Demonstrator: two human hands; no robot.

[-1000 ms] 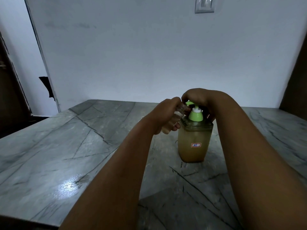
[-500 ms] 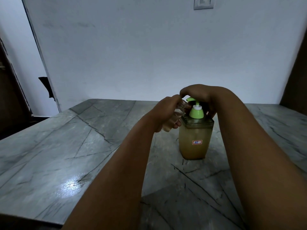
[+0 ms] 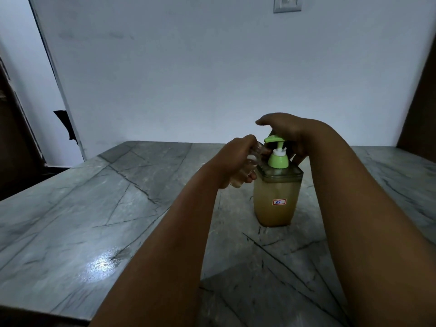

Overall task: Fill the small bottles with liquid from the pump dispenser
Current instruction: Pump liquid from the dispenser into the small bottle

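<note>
A square pump dispenser (image 3: 276,204) full of amber liquid stands on the marble table, with a green pump head (image 3: 273,139) and a small "35" label. My left hand (image 3: 236,161) is closed around a small clear bottle (image 3: 253,159), tilted with its mouth under the green nozzle. Above and behind the pump head hovers my right hand (image 3: 285,131), fingers spread, not pressing it; the pump stem stands fully raised. My fingers hide most of the small bottle.
The grey marble table (image 3: 94,220) reaches back to a white wall. A wall switch plate (image 3: 287,4) sits high on the wall. A dark doorway lies at the far left, and the table's front edge runs along the bottom left.
The pump head has risen from pressed down to fully up. My right hand lifted off it and opened. My left hand kept the small bottle at the nozzle.
</note>
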